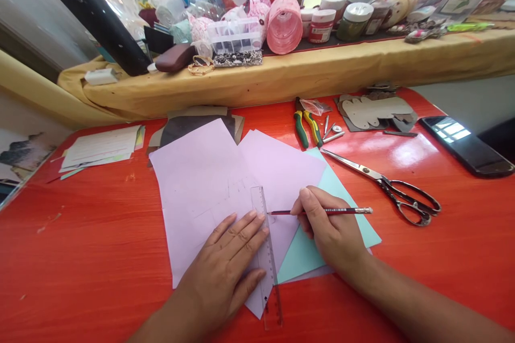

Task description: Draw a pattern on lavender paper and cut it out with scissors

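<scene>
My left hand lies flat with fingers spread, pressing a clear plastic ruler onto a lilac sheet of paper. Faint pencil lines mark that sheet. In my right hand is a dark red pencil with an eraser end, its tip at the ruler's right edge. Under the right hand a light blue sheet sticks out, partly covered by a second lilac sheet.
Large scissors lie right of the papers, near pliers and a phone. Grey cut-out pieces sit behind. Stacked papers rest at left on the red table. Paint jars line the shelf.
</scene>
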A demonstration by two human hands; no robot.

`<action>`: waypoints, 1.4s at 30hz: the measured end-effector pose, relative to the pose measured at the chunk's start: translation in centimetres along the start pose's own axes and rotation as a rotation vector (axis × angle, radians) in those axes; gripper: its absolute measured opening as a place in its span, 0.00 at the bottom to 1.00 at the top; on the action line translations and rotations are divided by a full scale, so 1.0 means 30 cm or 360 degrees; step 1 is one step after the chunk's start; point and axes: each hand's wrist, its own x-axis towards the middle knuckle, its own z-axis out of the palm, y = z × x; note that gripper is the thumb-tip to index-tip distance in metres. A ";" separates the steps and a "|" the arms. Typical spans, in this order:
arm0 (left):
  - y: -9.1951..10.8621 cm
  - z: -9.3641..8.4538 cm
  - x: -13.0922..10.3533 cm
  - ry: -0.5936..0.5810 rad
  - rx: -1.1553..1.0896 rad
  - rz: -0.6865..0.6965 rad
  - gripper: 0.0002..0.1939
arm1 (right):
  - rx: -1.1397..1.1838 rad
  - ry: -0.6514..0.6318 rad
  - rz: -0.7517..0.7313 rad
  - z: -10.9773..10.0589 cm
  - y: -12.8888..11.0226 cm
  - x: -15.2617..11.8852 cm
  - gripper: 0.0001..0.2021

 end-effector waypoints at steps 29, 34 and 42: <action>0.017 -0.008 0.006 0.0137 0.0082 -0.0016 0.23 | 0.0098 0.0069 -0.0009 -0.001 0.003 0.007 0.25; 0.041 -0.021 0.013 0.0259 0.0155 -0.0059 0.20 | 0.0089 0.0079 -0.0017 -0.003 0.002 0.007 0.26; 0.044 -0.042 -0.026 0.0223 0.0317 -0.0088 0.18 | 0.0215 0.0148 0.0032 -0.007 0.007 0.011 0.27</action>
